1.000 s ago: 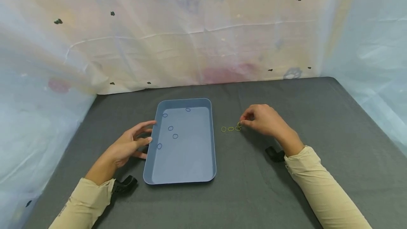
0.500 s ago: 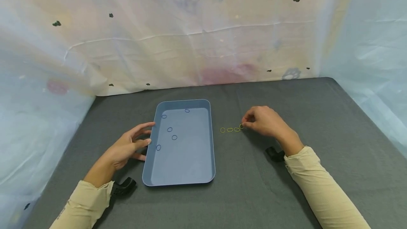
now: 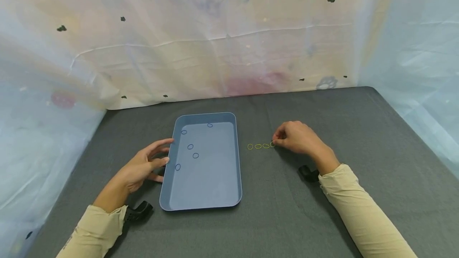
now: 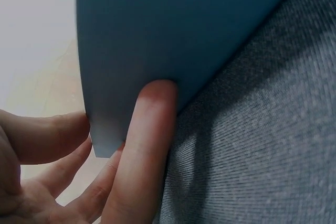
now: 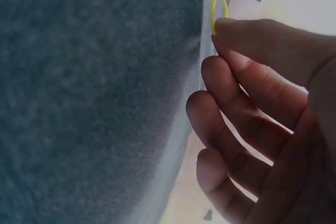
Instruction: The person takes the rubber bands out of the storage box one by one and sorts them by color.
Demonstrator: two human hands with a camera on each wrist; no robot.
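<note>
My right hand [image 3: 299, 140] pinches a small yellow rubber band [image 5: 213, 11] between thumb and index fingertips, low over the cloth. The other fingers curl loosely beneath. Just left of it, several yellow rubber bands [image 3: 258, 148] lie in a short row. My left hand [image 3: 138, 168] rests spread against the left side of a blue-grey tray [image 3: 215, 186]. In the left wrist view, one finger [image 4: 152, 119] presses flat on the tray's outer wall and other fingertips meet its edge. Several dark blue rubber bands [image 3: 195, 158] lie scattered in the tray's left and far parts.
Dark grey cloth [image 3: 276, 218] covers the table. Behind it and at both sides hang pale plastic sheets [image 3: 201, 63] with stains and small dark marks. A black wrist mount [image 3: 139, 212] sits on the left wrist, another [image 3: 308, 173] on the right.
My right hand has brought the pinched band down and slightly right, from overlapping the row's last band to beside it. My left hand stays at the tray. The head view has shifted slightly.
</note>
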